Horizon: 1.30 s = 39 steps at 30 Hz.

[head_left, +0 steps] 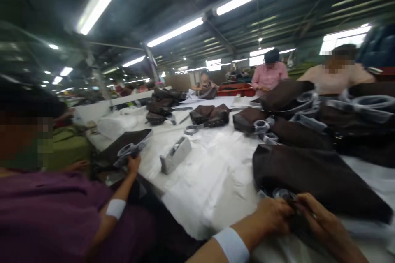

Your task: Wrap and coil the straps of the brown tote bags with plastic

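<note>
A dark brown bag (308,174) lies on the table right in front of me. At its near edge is a strap (284,194) wrapped in clear plastic. My left hand (273,215), below a white wrist band (232,245), is closed on the dark strap part just under that plastic. Close beside it, my right hand (321,218) has its thumb and fingers pinched on the same strap part. Motion blur hides the exact spot between the fingertips.
At left, a co-worker in a purple shirt (55,213) handles another dark bag (126,144). A grey tape dispenser (175,155) stands mid-table among white wrapping sheets (212,168). More brown bags (302,131) pile up at right. Several people work beyond, near red bins (237,89).
</note>
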Each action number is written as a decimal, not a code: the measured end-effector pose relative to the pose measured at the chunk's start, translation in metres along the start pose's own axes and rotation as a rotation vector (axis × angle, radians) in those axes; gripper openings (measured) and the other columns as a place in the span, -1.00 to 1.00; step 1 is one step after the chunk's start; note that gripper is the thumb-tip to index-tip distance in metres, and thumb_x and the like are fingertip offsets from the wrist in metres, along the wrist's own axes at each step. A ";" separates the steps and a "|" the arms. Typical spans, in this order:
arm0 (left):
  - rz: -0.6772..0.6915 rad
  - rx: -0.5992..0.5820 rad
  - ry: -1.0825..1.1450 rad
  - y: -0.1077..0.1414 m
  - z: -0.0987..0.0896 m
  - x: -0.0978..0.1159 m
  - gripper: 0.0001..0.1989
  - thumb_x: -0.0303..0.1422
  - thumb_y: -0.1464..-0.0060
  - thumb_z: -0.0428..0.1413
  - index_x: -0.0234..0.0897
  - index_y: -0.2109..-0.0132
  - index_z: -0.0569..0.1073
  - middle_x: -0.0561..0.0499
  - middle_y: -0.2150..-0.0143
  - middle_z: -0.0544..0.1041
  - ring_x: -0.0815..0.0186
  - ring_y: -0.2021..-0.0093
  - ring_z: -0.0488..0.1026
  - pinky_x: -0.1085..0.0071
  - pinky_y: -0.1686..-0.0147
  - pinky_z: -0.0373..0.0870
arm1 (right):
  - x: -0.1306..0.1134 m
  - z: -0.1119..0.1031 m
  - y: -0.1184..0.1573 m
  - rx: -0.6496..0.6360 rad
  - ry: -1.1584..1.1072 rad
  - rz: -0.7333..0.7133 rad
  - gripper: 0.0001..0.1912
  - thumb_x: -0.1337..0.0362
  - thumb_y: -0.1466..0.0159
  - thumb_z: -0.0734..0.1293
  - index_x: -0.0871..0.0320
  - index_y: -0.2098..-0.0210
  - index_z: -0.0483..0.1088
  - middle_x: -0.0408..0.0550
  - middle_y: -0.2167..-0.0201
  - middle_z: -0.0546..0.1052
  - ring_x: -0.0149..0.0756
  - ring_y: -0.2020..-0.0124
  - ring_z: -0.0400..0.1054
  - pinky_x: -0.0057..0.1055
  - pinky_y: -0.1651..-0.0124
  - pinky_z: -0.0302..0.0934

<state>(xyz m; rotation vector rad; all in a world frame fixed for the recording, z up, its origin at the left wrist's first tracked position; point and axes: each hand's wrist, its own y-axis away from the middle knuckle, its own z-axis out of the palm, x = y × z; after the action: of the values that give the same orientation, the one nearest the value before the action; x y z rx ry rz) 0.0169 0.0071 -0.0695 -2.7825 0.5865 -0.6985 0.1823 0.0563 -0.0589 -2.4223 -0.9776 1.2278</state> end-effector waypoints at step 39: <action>-0.164 -0.093 0.485 -0.020 -0.033 0.003 -0.91 -0.50 0.26 0.07 -0.29 0.47 0.40 0.15 0.54 0.36 0.42 0.48 0.29 0.54 0.49 0.17 | -0.075 -0.005 0.057 -0.443 0.659 -0.146 -0.93 0.33 -0.20 0.33 0.19 0.31 0.41 0.01 0.33 0.45 -0.20 0.31 0.32 -0.40 0.39 0.18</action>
<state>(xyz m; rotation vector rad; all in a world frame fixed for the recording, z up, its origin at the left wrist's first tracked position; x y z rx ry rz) 0.0102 0.0204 -0.0335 -2.7687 0.4802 -1.4377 0.1808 -0.0357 -0.0384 -2.7127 -1.2539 0.1195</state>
